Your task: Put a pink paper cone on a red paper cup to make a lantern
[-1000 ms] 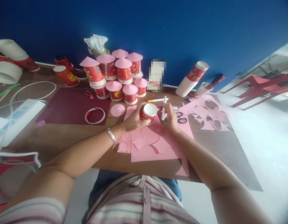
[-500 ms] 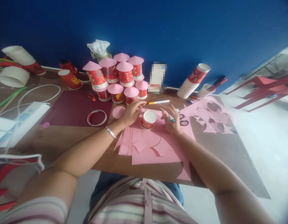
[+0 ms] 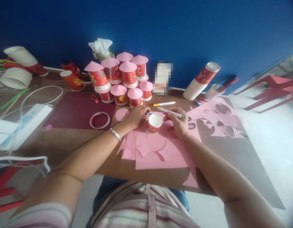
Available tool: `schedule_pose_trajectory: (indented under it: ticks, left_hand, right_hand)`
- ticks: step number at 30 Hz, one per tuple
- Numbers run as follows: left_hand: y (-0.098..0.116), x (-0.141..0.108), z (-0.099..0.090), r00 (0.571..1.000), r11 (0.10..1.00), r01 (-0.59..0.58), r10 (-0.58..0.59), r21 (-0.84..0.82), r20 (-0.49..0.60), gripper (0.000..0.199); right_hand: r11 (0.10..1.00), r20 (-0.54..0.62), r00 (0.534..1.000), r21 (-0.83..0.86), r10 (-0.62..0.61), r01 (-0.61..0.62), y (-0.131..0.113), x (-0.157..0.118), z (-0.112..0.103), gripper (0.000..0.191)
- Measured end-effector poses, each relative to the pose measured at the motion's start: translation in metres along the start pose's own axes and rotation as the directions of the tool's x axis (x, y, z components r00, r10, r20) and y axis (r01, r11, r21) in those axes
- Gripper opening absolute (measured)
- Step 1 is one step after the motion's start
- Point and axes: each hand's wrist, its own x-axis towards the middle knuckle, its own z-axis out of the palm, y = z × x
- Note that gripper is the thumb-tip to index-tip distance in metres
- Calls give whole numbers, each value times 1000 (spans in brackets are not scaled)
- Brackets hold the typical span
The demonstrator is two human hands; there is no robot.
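Note:
My right hand [image 3: 179, 122] grips a white marker pen [image 3: 170, 112] with a teal end, held nearly level above the pink paper [image 3: 160, 158]. Across from it, my left hand [image 3: 138, 115] has its fingers drawn together. A small bluish piece [image 3: 149, 113] shows at its fingertips, too small to name. Between my hands a short red paper cup [image 3: 154, 124] stands upright on the paper, its white open side up. Dark scissor handles [image 3: 191, 123] show beside my right hand. Behind the cup lies another marker [image 3: 164, 104] with an orange end.
Several red cups with pink paper cones [image 3: 128, 71] stand stacked at the back. A tape roll [image 3: 99, 120] and pink disc [image 3: 122, 114] lie left. Stacked cups [image 3: 200, 80], a pen cup [image 3: 214, 91] and cut paper scraps [image 3: 219, 117] are right; a power strip [image 3: 25, 126] lies far left.
The marker in my right hand has turned from pointing down to nearly level, reaching left over the cup. A bluish piece now shows at my left fingertips. The view has shifted slightly.

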Motion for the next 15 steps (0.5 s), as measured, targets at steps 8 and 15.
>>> schedule_pose_trajectory:
  ticks: [8,15]
  left_hand:
    - [-5,2,11,989,995,-7,23,103,-149,28]
    - [2,2,3,957,984,-116,74,-138,-280,16]
  right_hand:
    - [1000,-26,999,11,22,-22,2,1,-1,22]
    - [997,-22,998,56,55,-54,6,0,-2,22]
